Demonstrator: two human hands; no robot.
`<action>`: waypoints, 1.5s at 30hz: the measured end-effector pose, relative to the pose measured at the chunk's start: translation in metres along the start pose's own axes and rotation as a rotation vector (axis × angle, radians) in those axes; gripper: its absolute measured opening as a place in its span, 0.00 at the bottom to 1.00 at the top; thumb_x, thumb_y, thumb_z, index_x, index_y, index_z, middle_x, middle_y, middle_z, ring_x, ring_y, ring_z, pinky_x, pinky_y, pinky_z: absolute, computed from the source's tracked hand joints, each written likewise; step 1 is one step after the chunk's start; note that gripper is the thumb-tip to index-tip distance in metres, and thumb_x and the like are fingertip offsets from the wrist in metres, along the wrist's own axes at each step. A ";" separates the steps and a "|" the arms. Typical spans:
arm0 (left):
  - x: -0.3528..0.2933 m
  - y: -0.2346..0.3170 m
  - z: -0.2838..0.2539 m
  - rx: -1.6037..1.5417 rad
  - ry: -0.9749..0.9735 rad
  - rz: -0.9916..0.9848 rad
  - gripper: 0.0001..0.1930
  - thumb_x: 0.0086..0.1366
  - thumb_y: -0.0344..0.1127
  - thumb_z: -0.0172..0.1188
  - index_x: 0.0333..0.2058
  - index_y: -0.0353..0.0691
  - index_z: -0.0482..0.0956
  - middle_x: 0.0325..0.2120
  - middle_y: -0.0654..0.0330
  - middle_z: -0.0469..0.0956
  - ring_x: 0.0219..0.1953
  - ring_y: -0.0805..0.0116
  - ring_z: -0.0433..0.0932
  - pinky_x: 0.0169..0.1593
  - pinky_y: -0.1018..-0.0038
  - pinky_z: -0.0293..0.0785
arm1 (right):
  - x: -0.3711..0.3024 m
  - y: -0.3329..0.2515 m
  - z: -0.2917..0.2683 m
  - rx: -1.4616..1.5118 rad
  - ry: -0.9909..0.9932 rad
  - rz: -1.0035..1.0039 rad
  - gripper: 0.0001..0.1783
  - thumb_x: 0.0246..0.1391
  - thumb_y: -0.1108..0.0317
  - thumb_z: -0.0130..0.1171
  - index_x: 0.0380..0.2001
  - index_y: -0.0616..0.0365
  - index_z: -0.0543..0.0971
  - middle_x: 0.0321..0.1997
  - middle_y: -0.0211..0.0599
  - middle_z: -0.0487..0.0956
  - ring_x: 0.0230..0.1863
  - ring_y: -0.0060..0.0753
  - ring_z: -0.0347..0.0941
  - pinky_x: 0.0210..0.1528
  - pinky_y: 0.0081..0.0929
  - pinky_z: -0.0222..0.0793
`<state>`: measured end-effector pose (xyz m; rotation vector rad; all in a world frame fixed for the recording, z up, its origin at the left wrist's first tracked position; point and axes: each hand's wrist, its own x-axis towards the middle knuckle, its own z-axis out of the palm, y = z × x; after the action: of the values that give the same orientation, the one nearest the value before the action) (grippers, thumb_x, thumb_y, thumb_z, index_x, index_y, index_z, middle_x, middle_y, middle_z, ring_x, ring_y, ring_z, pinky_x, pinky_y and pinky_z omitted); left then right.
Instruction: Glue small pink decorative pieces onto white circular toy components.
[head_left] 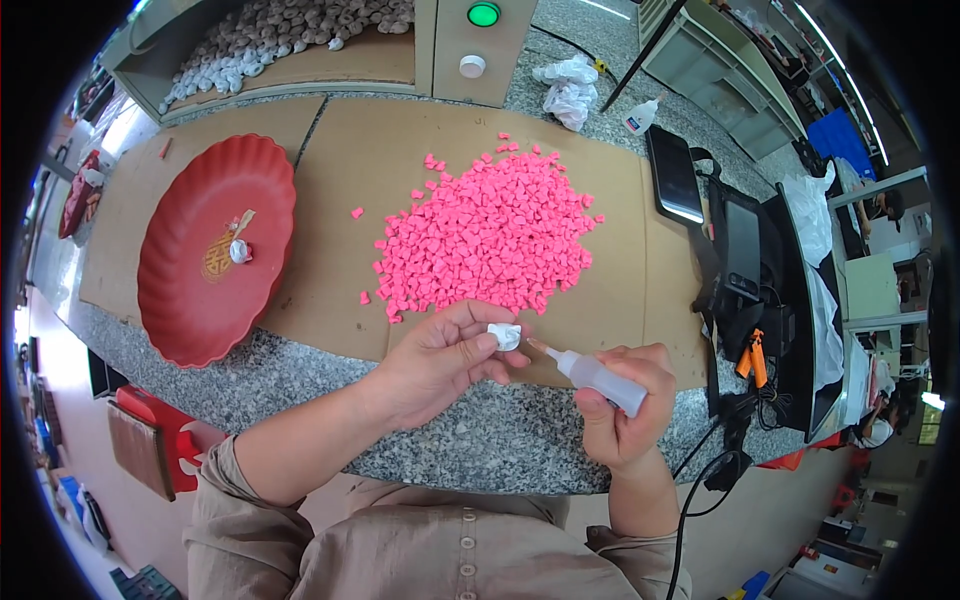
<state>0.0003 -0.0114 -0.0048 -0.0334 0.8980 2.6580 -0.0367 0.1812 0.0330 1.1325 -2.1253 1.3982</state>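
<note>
Between the thumb and fingers of my left hand (445, 358) is a small white lumpy piece (505, 337), too small to name. My right hand (630, 400) grips a translucent squeeze bottle (605, 383) whose narrow tip points left at the white piece, with a slight gap between them. Just beyond my hands lies a wide heap of small pink pieces (490, 235) on a cardboard sheet (330, 200). A red scalloped tray (165, 290) stands to the left, bearing a small white piece (240, 251) similar to the held one.
A cabinet (485, 60) with a green button stands at the back, its shelf full of white and brownish lumps (290, 40). To the right are a black phone (675, 175), a white bottle (641, 117), crumpled plastic (570, 90), orange-handled tool (757, 357) and cables.
</note>
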 end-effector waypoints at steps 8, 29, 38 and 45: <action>0.000 0.002 0.003 0.013 0.006 -0.006 0.11 0.60 0.28 0.44 0.42 0.37 0.66 0.43 0.53 0.67 0.40 0.66 0.71 0.38 0.77 0.70 | 0.000 0.003 -0.001 0.105 0.029 0.103 0.18 0.42 0.71 0.59 0.35 0.64 0.65 0.29 0.41 0.70 0.24 0.28 0.64 0.25 0.18 0.61; -0.001 0.002 0.004 0.043 0.011 -0.017 0.11 0.60 0.26 0.43 0.42 0.37 0.66 0.45 0.53 0.66 0.41 0.66 0.71 0.38 0.77 0.70 | 0.001 0.000 0.003 0.223 0.045 0.240 0.14 0.45 0.71 0.56 0.33 0.63 0.64 0.28 0.39 0.69 0.24 0.24 0.61 0.25 0.17 0.59; -0.001 0.002 0.004 0.033 -0.009 -0.029 0.11 0.60 0.26 0.43 0.42 0.38 0.66 0.46 0.55 0.65 0.40 0.68 0.71 0.39 0.76 0.69 | 0.002 -0.001 0.003 0.255 0.050 0.242 0.14 0.45 0.72 0.56 0.33 0.64 0.64 0.28 0.38 0.68 0.25 0.23 0.61 0.25 0.16 0.58; -0.002 0.003 0.002 0.016 -0.013 -0.031 0.11 0.60 0.26 0.43 0.42 0.38 0.66 0.46 0.55 0.66 0.40 0.68 0.71 0.39 0.76 0.69 | -0.001 0.004 -0.003 0.222 0.027 0.294 0.14 0.47 0.69 0.54 0.34 0.63 0.63 0.27 0.36 0.66 0.21 0.20 0.62 0.22 0.13 0.58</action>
<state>0.0012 -0.0131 -0.0012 -0.0266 0.9068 2.6194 -0.0393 0.1853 0.0312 0.8936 -2.2287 1.8065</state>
